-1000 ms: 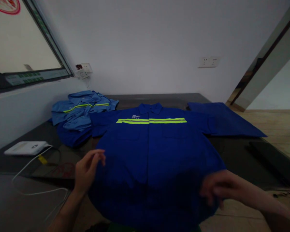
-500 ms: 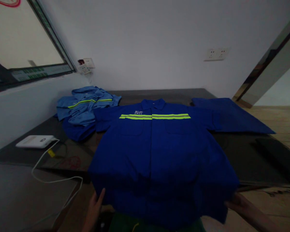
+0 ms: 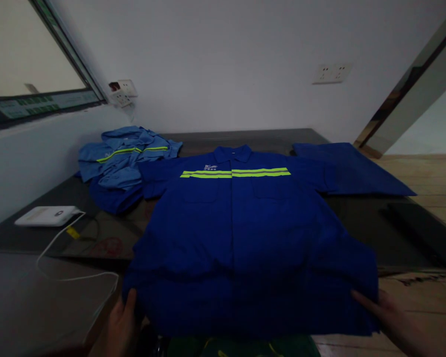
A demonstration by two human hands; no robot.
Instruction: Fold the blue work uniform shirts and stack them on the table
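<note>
A dark blue short-sleeved work shirt [image 3: 208,233] lies front up, its collar at the far side and a yellow-green reflective band across the chest. Its lower part hangs over the near table edge. My left hand [image 3: 123,315] grips the left lower edge, thumb on top and the other fingers hidden beneath the cloth. On the opposite side my right hand [image 3: 381,310] pinches the right lower edge, also with part of the fingers behind the fabric. Between the two hands the hem is drawn out wide.
A crumpled lighter blue shirt [image 3: 124,158] lies at the table's back left. Nearer stands a white power bank [image 3: 46,216] with a dangling cable. Folded blue cloth [image 3: 349,168] and a black flat object [image 3: 425,230] lie on the dark table [image 3: 360,228] at right.
Both hands have moved outward, spreading the shirt's lower part wider and flatter. The hem now runs straighter between them. The view has tilted slightly down.
</note>
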